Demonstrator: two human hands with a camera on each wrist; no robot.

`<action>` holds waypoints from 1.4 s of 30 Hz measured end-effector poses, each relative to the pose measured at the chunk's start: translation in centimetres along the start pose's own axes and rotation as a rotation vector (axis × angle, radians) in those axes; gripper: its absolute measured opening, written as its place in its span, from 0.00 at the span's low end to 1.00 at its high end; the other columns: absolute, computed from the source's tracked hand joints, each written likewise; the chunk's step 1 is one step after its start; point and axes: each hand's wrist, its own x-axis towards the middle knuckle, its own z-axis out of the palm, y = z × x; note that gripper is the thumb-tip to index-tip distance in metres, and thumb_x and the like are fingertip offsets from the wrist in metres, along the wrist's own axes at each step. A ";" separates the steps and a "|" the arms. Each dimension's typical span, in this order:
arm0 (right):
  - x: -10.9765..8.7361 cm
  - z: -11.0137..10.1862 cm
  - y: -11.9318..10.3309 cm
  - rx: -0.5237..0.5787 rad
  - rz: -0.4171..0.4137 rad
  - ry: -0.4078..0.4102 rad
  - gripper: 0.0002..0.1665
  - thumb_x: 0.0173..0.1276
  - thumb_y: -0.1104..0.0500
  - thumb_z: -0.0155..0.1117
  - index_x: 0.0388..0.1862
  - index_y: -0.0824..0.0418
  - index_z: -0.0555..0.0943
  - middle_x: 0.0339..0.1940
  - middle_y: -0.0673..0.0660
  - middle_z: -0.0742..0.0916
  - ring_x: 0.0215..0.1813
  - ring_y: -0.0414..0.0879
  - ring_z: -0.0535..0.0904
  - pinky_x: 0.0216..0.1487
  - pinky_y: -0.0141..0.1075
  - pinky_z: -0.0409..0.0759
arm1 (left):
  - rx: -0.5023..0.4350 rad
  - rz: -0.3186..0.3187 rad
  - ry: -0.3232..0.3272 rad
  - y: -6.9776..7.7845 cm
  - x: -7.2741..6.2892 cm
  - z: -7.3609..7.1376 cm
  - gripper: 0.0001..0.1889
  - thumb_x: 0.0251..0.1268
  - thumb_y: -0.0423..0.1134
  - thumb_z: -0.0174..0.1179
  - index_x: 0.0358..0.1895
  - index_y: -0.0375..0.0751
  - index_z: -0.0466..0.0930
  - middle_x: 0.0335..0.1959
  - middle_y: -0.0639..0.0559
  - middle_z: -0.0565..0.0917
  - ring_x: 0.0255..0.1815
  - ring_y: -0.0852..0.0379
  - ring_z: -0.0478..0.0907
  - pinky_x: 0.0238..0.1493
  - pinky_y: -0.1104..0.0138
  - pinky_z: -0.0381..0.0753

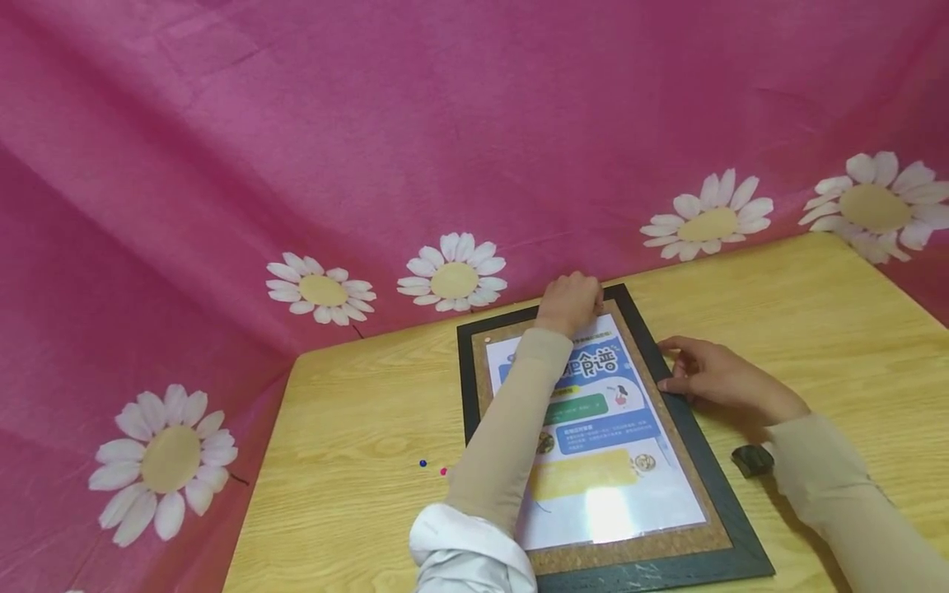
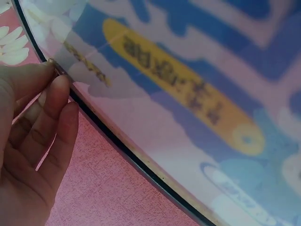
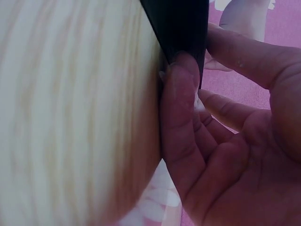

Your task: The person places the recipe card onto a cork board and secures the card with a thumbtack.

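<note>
On the worktop (image 1: 356, 412), my right grip (image 1: 712, 375) pinches the corkboard (image 1: 630, 549); my left grip (image 1: 569, 303) pinches a tiny thing (image 2: 51, 60). If I bump the poster (image 1: 660, 494), it might slide crooked.

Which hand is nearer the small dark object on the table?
Right: the right hand is just beyond the dark object, touching the framed board; the left hand is farther, at the board's far end.

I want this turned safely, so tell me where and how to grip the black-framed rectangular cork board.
Best, I think: pinch the black-framed rectangular cork board by its long right rail, coming from the right, where the right hand touches it. That rail is straight and narrow, and lies outside the glossy printed sheet.
</note>
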 end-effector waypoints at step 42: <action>-0.1 -0.1 0.1 -0.007 -0.004 0.001 0.45 0.71 0.53 0.71 0.78 0.69 0.62 0.39 0.57 0.81 0.42 0.48 0.78 0.39 0.35 0.79 | 0.266 0.111 0.037 2.0 -1.3 0.6 0.12 0.80 0.37 0.56 0.50 0.53 0.90 0.48 0.56 0.91 0.47 0.56 0.89 0.51 0.63 0.88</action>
